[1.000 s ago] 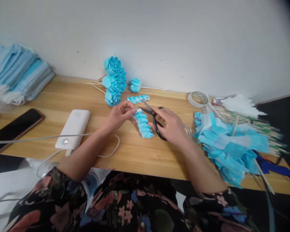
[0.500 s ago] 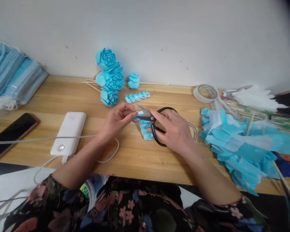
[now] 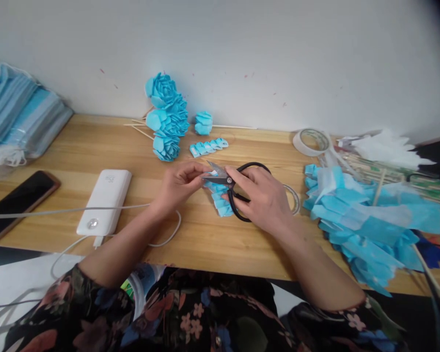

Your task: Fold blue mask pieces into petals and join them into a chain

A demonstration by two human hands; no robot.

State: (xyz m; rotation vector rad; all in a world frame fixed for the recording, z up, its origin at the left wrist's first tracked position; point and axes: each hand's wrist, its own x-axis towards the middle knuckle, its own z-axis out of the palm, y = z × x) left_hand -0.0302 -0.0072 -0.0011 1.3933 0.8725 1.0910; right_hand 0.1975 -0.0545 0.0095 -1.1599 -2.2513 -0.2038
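Observation:
My right hand (image 3: 266, 195) is closed on a pair of black-handled scissors (image 3: 229, 181), whose parted blades point left. Between and under the blades lies a pleated light-blue strip (image 3: 222, 198), its lower end hanging toward the tabletop. My left hand (image 3: 181, 183) pinches the strip's upper end with thumb and forefinger, close to the blade tips. Just beyond the hands, a second folded blue strip (image 3: 209, 146) rests on the table. Behind that sit a small blue rolled bud (image 3: 204, 122) on a stick and several blue paper-like flowers (image 3: 165, 117).
On the left are a stack of blue face masks (image 3: 25, 112), a phone (image 3: 22, 203) and a white power bank (image 3: 104, 200) with a cable. To the right lie a tape roll (image 3: 311, 142), another roll (image 3: 292, 199) partly behind my hand, and a heap of blue material (image 3: 366, 215).
The strip's hanging end has shifted slightly down and left. My left fingers have moved a little, and the scissors stay nearly in place with blades apart.

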